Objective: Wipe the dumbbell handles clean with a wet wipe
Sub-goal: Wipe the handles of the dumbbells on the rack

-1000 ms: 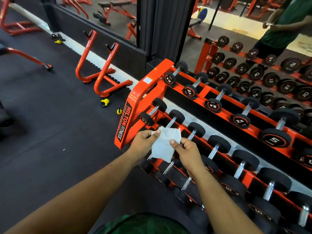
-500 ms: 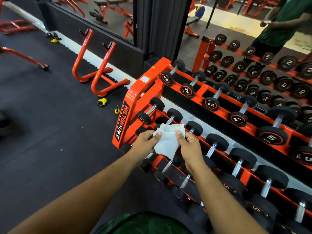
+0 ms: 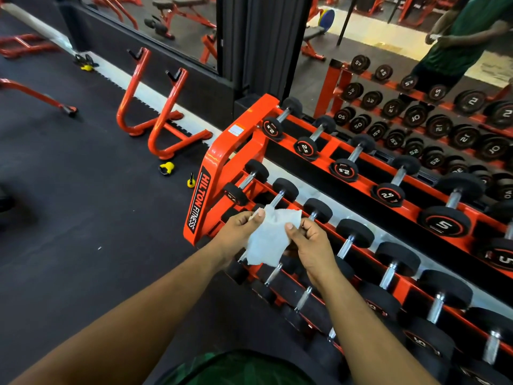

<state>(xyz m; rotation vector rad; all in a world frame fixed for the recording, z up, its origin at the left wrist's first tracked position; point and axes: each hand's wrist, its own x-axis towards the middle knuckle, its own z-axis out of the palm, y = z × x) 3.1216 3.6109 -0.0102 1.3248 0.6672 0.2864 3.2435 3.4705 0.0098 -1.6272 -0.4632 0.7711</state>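
Observation:
A white wet wipe point(image 3: 268, 238) hangs spread between my two hands above the left end of the orange dumbbell rack point(image 3: 206, 187). My left hand point(image 3: 238, 232) pinches its upper left corner. My right hand point(image 3: 311, 244) pinches its upper right edge with thumb and curled fingers. Black dumbbells with chrome handles lie in rows on the rack; the second dumbbell point(image 3: 284, 188) of the middle tier sits just behind the wipe, its handle partly hidden. The wipe touches no handle that I can see.
A mirror behind the rack reflects more dumbbells and a person in a green shirt point(image 3: 469, 31). Orange floor stands point(image 3: 155, 115) and small yellow kettlebells point(image 3: 166, 168) sit on the black rubber floor left of the rack.
My hands have drawn slightly apart, spreading the wipe wider between them. The camera has shifted a little closer to the rack.

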